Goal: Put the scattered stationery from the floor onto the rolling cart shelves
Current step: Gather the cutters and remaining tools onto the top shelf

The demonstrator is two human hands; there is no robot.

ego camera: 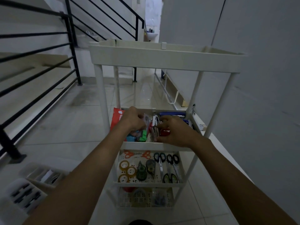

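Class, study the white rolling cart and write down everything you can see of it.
The cart is white, seemingly plastic: four shallow trays on round posts, upright on the tiled floor. The top tray's inside is hidden. The second, split by a divider, holds stationery; the left hand and right hand reach into it. The third carries scissors and tape rolls; the lowest has a perforated base. No wheels show.

Stairwell corner, dim light

A black metal railing point(72, 46) runs along pale stairs point(24, 62) on the left, above a glossy tiled floor point(73, 127). A plain grey wall point(259, 62) fills the right side, with a white frame point(172, 93) lying at its foot. A small white basin point(152, 35) hangs far back. Blurred white divided trays point(40, 176) sit on the floor at lower left.
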